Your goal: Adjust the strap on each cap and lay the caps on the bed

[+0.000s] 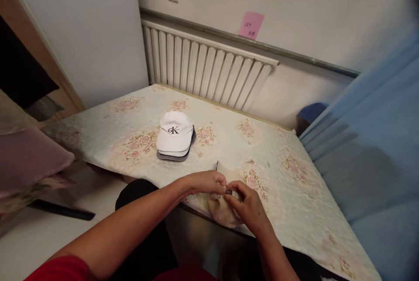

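Observation:
A beige cap (224, 213) lies at the front edge of the table, its pale brim (229, 171) pointing away from me. Both hands meet over it. My left hand (207, 182) is closed, fingertips pinching the cap's back strap beside a small metal buckle (219, 195). From the other side, my right hand (247, 202) pinches a short dark piece (229, 192) at the strap, thumb and finger close to the left fingertips. My fingers hide part of the strap. Farther left sits a stack of caps, with a white cap (175, 132) bearing dark letters on top and a grey brim beneath.
A flowered cloth (262, 150) covers the table. Behind it stand a white radiator (209, 65) and a wall with a pink note (251, 24). A blue curtain (369, 141) hangs along the right side. Pink fabric (29, 163) is at the left.

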{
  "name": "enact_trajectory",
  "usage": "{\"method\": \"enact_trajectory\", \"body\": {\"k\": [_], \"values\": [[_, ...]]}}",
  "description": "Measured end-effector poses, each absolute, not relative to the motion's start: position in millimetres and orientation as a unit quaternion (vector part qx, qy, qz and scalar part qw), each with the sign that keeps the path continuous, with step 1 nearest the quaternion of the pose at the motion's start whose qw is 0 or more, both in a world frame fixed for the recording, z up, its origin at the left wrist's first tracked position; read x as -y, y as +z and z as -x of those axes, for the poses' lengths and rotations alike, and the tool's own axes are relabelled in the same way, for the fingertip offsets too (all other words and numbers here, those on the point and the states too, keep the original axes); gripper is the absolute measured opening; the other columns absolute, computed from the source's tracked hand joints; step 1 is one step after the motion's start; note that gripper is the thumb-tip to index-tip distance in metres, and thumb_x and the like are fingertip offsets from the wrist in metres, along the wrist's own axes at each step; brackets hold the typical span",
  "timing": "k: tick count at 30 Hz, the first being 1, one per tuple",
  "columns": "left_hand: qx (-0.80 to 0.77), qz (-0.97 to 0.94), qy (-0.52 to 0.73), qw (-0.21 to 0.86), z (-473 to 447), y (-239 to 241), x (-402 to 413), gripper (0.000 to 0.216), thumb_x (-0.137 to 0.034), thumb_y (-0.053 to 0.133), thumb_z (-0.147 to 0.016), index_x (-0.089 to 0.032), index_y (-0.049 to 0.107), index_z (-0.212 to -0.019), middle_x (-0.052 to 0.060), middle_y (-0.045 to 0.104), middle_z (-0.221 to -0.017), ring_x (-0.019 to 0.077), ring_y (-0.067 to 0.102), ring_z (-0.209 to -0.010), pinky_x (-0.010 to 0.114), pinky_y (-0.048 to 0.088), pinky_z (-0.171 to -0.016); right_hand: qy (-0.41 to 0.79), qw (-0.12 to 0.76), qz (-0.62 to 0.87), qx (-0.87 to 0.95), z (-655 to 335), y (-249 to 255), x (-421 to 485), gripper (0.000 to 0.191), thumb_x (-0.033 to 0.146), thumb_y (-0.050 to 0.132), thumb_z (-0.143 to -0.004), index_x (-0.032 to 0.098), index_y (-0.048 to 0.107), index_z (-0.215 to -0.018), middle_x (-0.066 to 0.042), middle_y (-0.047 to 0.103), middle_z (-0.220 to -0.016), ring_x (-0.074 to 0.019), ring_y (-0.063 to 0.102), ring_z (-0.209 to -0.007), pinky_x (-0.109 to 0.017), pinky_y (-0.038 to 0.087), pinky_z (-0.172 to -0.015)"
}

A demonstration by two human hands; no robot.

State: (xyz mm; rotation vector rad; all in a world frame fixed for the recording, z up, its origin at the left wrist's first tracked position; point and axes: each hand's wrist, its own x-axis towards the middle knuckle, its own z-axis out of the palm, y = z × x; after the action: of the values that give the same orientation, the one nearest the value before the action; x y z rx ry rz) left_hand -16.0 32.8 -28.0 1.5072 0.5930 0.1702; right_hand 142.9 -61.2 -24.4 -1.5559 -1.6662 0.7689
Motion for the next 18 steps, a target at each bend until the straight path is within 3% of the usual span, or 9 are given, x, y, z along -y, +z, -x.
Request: {"method": "enact_trajectory", "body": {"k": [9,18], "values": [[-0.242,-0.660,0.074,0.707,15.3,-36.8,-36.8,0.015,-0.025,0.057,-0.066,-0.014,0.058,-0.075,-0.004,0.049,-0.062,0.0081,0.039,-0.058,0.021,0.028,-0.057,0.449,0.407,0.574,0.551,-159.0,-43.8,55.3,0.017,0.023,0.068,-0.066,0.022,0.056,-0.077,0.003,0.054,-0.071,-0.0138,0.049,-0.066,-0.024,0.037,-0.059],[-0.236,-0.633,0.074,0.734,16.9,-28.5,-32.5,0.028,-0.043,0.059,-0.069,-0.015,0.056,-0.069,-0.003,0.050,-0.061,0.0101,0.041,-0.060,0.023,0.033,-0.059,0.541,0.448,0.517,0.489,-159.4,-52.8,55.3,0.023,0.026,0.073,-0.063,0.022,0.054,-0.075,0.003,0.054,-0.070,-0.0120,0.047,-0.062,-0.024,0.033,-0.056]]}}
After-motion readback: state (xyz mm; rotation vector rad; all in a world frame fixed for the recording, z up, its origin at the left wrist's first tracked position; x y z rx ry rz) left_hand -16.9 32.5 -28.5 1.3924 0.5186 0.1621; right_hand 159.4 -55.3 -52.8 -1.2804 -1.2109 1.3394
